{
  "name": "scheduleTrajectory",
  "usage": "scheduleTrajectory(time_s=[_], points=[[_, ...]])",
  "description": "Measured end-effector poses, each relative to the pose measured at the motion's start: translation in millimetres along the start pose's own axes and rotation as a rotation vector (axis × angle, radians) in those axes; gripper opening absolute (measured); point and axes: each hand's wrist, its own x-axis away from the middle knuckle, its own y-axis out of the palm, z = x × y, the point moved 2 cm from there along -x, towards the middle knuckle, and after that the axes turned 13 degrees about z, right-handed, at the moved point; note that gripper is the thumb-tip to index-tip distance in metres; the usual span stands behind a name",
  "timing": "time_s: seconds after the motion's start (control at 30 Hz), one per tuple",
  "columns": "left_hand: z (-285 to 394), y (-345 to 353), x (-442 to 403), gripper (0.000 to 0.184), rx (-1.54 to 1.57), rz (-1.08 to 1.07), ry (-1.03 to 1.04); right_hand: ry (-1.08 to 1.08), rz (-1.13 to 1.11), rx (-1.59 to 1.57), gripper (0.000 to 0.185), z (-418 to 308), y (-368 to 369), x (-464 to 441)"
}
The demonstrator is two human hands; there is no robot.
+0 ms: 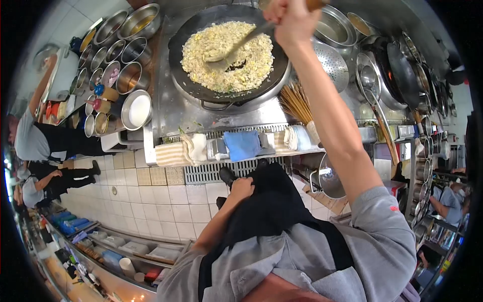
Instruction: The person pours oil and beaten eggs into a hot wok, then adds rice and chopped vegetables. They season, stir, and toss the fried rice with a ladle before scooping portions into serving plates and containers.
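Note:
My right hand (297, 22) is wrapped round the handle of a wok spatula (246, 40); its wooden end sticks out past the fist. The metal blade rests in a wide bed of fried rice with egg (201, 53). Dark wok (178, 70) walls surround the rice on the stove, and a bare dark patch shows beside the blade. Down by my dark apron (271, 201), my left hand (243, 187) is held low with its fingers curled. Its palm is hidden, and I see nothing in it.
Metal bowls and sauce bottles (103, 92) crowd the left. A bamboo wok brush (296, 103), a perforated strainer (329, 65) and ladles (370, 80) lie to the right. Folded cloths (241, 145) line the stove's front edge. Other people (32, 141) stand at the left; another is far right.

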Motion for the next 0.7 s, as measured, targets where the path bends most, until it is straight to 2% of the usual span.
scheduleTrajectory(time_s=[0.07, 0.1, 0.13, 0.17, 0.2, 0.23, 0.3, 0.33, 0.37, 0.43, 0.47, 0.53, 0.57, 0.6, 0.67, 0.7], points=[[12.3, 6.3, -10.0, 0.022, -0.002, 0.023, 0.02, 0.2, -0.093, -0.181, 0.029, -44.5, -9.2, 20.5], [18.0, 11.3, -19.1, 0.026, 0.005, -0.043, 0.01, 0.108, -0.036, -0.102, 0.029, -58.8, -7.9, 46.5], [20.2, 21.8, -31.7, 0.028, 0.005, -0.02, 0.037, 0.009, 0.016, -0.024, 0.03, -62.3, -4.7, 63.5], [21.3, 38.8, -41.1, 0.03, 0.006, -0.003, 0.066, -0.015, 0.04, -0.062, 0.03, -37.8, -11.2, 74.6], [27.1, 52.3, -45.3, 0.033, 0.009, 0.008, 0.094, -0.05, 0.0, -0.023, 0.03, -7.4, -17.3, 64.0], [37.7, 54.7, -59.2, 0.047, -0.056, -0.151, 0.062, -0.087, -0.039, 0.014, 0.03, 22.7, -23.4, 53.5], [45.9, 76.8, -72.5, 0.058, -0.091, -0.128, 0.143, -0.085, -0.163, 0.045, 0.031, 31.6, -13.7, 19.9], [46.0, 88.5, -81.7, 0.064, -0.11, -0.113, 0.183, -0.099, -0.19, 0.057, 0.031, 11.6, 6.1, -3.4], [44.9, 100.4, -92.4, 0.08, -0.121, -0.227, 0.209, -0.029, -0.005, 0.124, 0.027, -14.0, 17.3, -5.8], [40.6, 123.3, -99.9, 0.083, -0.119, -0.188, 0.215, -0.017, 0.01, 0.075, 0.027, -23.6, 1.8, -11.1], [40.1, 132.7, -106.9, 0.085, -0.119, -0.163, 0.221, -0.05, -0.031, 0.03, 0.026, -12.9, -11.2, -8.9], [41.4, 132.6, -106.3, 0.091, -0.142, -0.219, 0.166, -0.084, 0.185, -0.026, 0.025, 33.9, -18.1, -9.8], [38.0, 137.8, -104.7, 0.092, -0.14, -0.252, 0.148, -0.156, 0.234, 0.082, 0.023, 56.1, -12.3, -21.4], [37.0, 142.1, -101.7, 0.093, -0.142, -0.286, 0.129, 0.079, -0.056, 0.047, 0.021, 33.9, 4.0, -18.0], [40.6, 129.9, -103.7, 0.091, -0.197, -0.354, 0.124, -0.008, -0.07, 0.11, 0.022, 3.8, 19.2, -26.6], [43.4, 124.5, -105.8, 0.09, -0.212, -0.369, 0.126, 0.017, -0.082, 0.107, 0.022, -21.5, 17.2, -23.1]])
